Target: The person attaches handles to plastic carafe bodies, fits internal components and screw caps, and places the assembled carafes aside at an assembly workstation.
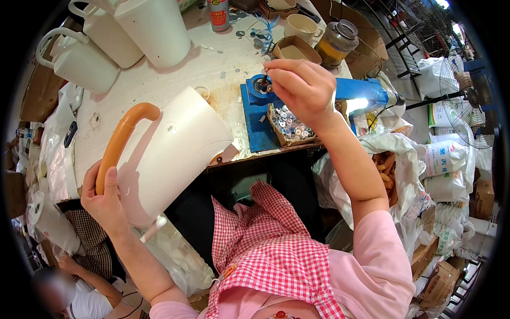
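Left hand (105, 198) clamps the orange handle (121, 139) — hold the white jug (170, 154) steady. Right hand (306, 87) fingers pinch together at blue fixture (369, 91) — can't tell on what; align squarely.

1. Hands: two grips of the wearer, one left (103, 199) and one right (304, 87).
2. White pitchers (175, 154): four, one held and three standing.
3. Orange handles (123, 133): one on the held pitcher; those heaped in the bag (353, 173) are too jumbled to count.
4. Worktop (212, 69): one.
5. Blue machine (366, 91): one.
6. Small discs (292, 127): too many to count.
7. Red spray can (219, 16): one.
8. Lidded jar (334, 47): one.
9. Fans (472, 98): at least one.
10. Checked red-and-white apron (271, 260): one.
11. People: two, the wearer and another person (87, 295).
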`<action>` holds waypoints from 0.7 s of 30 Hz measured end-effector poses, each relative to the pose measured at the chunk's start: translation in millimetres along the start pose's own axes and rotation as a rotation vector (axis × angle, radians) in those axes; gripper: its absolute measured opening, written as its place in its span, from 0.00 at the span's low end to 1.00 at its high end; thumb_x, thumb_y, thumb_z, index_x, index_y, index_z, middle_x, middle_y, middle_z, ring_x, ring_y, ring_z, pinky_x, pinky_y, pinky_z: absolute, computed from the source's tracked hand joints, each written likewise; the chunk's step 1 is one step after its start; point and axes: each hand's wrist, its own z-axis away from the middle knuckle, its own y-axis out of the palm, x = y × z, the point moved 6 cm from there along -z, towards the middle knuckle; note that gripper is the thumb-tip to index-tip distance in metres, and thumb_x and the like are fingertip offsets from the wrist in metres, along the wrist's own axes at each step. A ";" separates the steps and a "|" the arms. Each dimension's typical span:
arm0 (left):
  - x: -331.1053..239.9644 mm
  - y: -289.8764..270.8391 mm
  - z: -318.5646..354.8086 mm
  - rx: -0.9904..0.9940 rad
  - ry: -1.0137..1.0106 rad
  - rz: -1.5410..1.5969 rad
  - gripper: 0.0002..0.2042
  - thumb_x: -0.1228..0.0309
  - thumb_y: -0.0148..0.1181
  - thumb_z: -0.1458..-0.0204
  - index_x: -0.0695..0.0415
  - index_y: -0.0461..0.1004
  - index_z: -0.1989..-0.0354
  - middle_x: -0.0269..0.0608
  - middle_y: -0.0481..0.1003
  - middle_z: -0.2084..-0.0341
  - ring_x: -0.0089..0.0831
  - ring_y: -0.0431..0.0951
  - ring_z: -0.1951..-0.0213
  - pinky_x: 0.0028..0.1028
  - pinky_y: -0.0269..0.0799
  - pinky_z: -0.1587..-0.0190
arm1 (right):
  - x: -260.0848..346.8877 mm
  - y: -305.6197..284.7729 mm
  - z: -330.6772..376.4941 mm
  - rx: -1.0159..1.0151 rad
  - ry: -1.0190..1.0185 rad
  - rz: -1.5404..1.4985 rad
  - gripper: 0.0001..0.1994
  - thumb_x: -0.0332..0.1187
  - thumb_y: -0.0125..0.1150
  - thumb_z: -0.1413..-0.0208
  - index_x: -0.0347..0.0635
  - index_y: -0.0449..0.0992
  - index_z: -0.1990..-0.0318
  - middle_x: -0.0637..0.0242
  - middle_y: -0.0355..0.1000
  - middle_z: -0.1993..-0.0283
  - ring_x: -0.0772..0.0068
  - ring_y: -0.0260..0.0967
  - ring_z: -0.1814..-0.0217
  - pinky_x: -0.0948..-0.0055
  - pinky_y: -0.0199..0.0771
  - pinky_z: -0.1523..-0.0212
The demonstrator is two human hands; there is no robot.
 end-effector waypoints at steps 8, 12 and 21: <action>-3.7 -0.8 -7.2 -0.010 0.034 0.021 0.13 0.72 0.70 0.44 0.66 0.79 0.55 0.26 0.73 0.76 0.11 0.62 0.80 0.14 0.53 0.78 | 13.4 -15.5 0.5 -0.019 0.046 -0.032 0.06 0.20 0.67 0.51 0.38 0.79 0.65 0.62 0.82 0.60 0.66 0.80 0.66 0.72 0.79 0.65; -30.2 5.6 -17.3 -0.013 0.107 0.087 0.12 0.74 0.70 0.45 0.66 0.79 0.55 0.27 0.74 0.75 0.11 0.63 0.79 0.14 0.55 0.76 | 24.3 -1.3 31.1 0.127 0.848 -0.683 0.09 0.31 0.63 0.38 0.33 0.78 0.56 0.59 0.81 0.59 0.72 0.78 0.58 0.74 0.76 0.54; -105.3 103.6 -38.2 0.112 0.358 0.136 0.13 0.76 0.76 0.53 0.65 0.81 0.59 0.34 0.80 0.67 0.20 0.77 0.66 0.20 0.73 0.59 | 11.3 13.6 63.3 -0.151 1.058 -1.157 0.18 0.41 0.58 0.31 0.31 0.77 0.48 0.69 0.79 0.56 0.83 0.71 0.56 0.77 0.72 0.53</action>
